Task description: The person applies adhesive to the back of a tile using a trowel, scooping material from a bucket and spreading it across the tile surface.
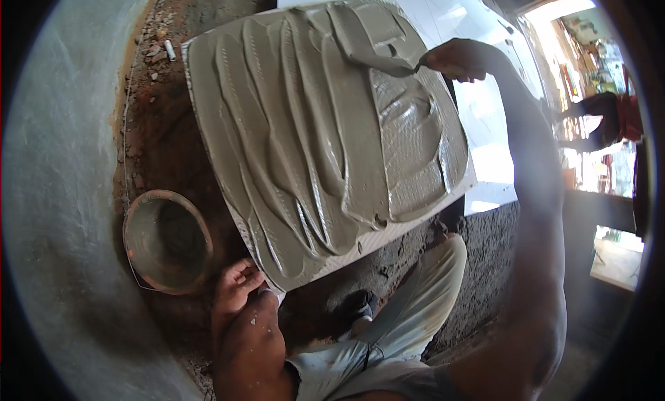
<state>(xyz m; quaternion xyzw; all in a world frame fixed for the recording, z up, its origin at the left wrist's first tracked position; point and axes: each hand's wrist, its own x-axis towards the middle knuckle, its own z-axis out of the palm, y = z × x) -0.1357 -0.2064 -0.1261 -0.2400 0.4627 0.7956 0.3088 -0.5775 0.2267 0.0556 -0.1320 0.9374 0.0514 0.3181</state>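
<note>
A large square tile [320,268] lies tilted before me, its upturned back coated with wet grey mortar [277,134] in long wavy ridges. Toward the right, the mortar is smeared flatter with fine lines. My right hand [458,60] is closed round the handle of a trowel [384,64] at the tile's far right. The mortar-covered blade points left and rests in the coating; most of the handle is hidden by my fingers. At the near left corner, my left hand [237,282] grips the tile's edge, fingers bent and partly hidden.
A round shallow basin [168,242] stands on dirt to the left, beside a smooth grey surface [62,193]. A thin string [125,152] runs along there. Glossy white tiles [488,120] lie beyond and right. Rough grey mortar [485,262] spreads near my leg. A person [609,117] is in the right background.
</note>
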